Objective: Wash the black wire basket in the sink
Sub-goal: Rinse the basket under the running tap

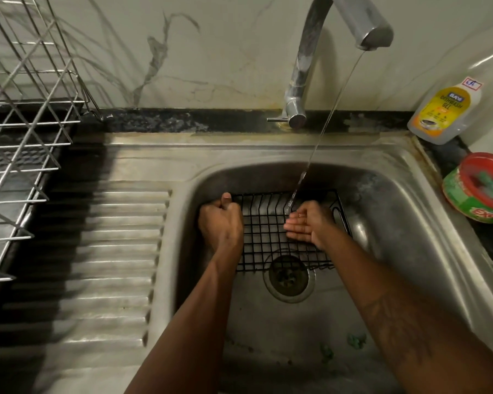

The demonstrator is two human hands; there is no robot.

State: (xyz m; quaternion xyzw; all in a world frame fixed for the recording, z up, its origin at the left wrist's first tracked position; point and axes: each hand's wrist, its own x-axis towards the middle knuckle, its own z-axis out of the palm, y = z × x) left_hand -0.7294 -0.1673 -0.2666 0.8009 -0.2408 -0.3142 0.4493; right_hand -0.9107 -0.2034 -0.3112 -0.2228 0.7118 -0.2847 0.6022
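Head view: the black wire basket [265,234], a thin-wire grid, lies in the sink [382,211] partly over the drain [289,275]. The left hand [221,220] grips its left rim; the right hand [308,226], fingers straight, rests on the grid under the faucet's water stream [325,123].

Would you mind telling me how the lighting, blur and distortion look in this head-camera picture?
Head view: dim, warm light; a dark shadow bands the drainboard; glare streaks the tap; the tub at the right edge and the right hand are softened by blur; wide-angle distortion bows the rack wires; the basket grid still reads clearly.
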